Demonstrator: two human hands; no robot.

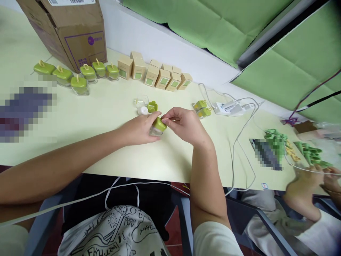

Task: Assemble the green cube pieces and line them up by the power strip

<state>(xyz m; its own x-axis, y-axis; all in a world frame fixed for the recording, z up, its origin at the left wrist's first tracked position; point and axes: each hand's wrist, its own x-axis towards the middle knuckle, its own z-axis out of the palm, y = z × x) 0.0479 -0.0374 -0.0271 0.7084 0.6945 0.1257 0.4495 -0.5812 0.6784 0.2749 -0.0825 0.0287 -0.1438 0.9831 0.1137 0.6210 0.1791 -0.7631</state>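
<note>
My left hand (140, 128) is closed around a small clear jar with a green lid (158, 126) that rests on the pale table (106, 113). My right hand (183, 124) pinches a thin, pale strand at the top of that lid; the strand is too small to name. Just behind the hands lie a clear jar body (141, 101), a white round piece (144, 110) and a loose green lid (152, 106).
Finished green-lidded jars (77, 76) line the back left by a cardboard box (69, 32). Small tan boxes (157, 74) stand in a row behind. Green parts (202, 107), a white power adapter (229, 106) with cables, and another person's hands (311, 181) among green pieces lie to the right.
</note>
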